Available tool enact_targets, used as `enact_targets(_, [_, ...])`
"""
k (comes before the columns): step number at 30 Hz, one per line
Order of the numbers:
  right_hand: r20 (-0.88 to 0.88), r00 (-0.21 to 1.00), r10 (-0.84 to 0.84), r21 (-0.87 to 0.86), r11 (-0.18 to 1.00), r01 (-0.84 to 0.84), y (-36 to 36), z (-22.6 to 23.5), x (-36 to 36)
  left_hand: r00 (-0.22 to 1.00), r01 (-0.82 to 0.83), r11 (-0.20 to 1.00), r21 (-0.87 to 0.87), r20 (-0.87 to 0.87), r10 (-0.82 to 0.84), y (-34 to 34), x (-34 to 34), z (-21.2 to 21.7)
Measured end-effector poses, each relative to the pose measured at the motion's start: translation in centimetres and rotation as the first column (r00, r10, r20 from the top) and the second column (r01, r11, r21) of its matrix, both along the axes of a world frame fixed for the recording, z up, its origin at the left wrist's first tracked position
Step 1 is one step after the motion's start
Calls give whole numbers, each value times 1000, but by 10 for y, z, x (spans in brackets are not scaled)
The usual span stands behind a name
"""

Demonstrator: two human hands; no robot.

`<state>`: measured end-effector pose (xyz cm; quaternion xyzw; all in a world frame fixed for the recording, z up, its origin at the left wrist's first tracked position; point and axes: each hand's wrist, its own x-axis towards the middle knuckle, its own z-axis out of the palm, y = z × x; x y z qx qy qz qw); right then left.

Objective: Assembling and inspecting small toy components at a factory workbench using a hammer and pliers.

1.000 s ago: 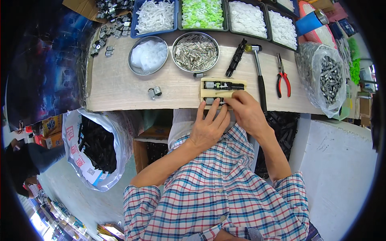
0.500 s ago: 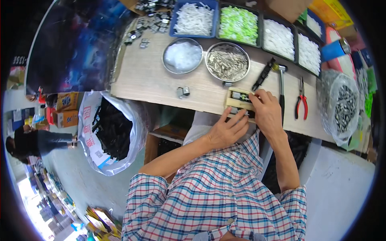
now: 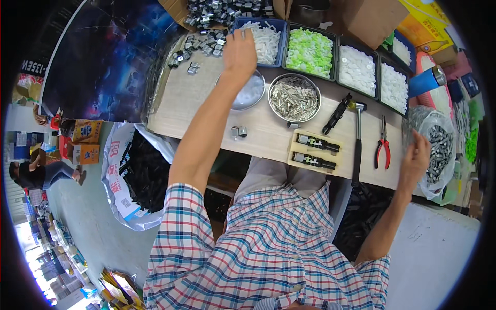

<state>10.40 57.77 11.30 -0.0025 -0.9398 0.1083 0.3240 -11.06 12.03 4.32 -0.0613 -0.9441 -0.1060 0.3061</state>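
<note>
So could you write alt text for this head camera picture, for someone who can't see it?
A person in a plaid shirt at a workbench stretches the left hand to a blue tray of white parts and the right hand to a clear bag of metal pieces.

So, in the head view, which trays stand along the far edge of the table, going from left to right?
Blue tray of white parts → tray of green parts → tray of white discs → second tray of white pieces.

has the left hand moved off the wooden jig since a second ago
Yes. The left hand has left the wooden jig and reached across the table to the blue tray.
</note>
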Motion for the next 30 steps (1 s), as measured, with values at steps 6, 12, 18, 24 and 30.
enact_targets(6, [282, 881, -379, 131, 925, 356, 85, 4, 15, 990, 85, 995, -57, 113, -78, -7, -27, 2])
enact_targets(12, [356, 900, -251, -80, 952, 297, 114, 2, 11, 959, 274, 957, 94, 51, -279, 1, -26, 19])
enact_targets(18, [472, 880, -57, -218, 959, 179, 133, 12, 5, 957, 283, 828, 485, -81, -279, 5, -18, 44])
enact_targets(24, [521, 853, -43, -125, 984, 127, 144, 17, 1, 938, 225, 625, 747, 8, -347, -21, 61, 33])
enact_targets(30, [335, 942, -11, -23, 1000, 20, 147, 4, -5, 960, 215, 820, 530, 40, -277, -44, 118, 10])
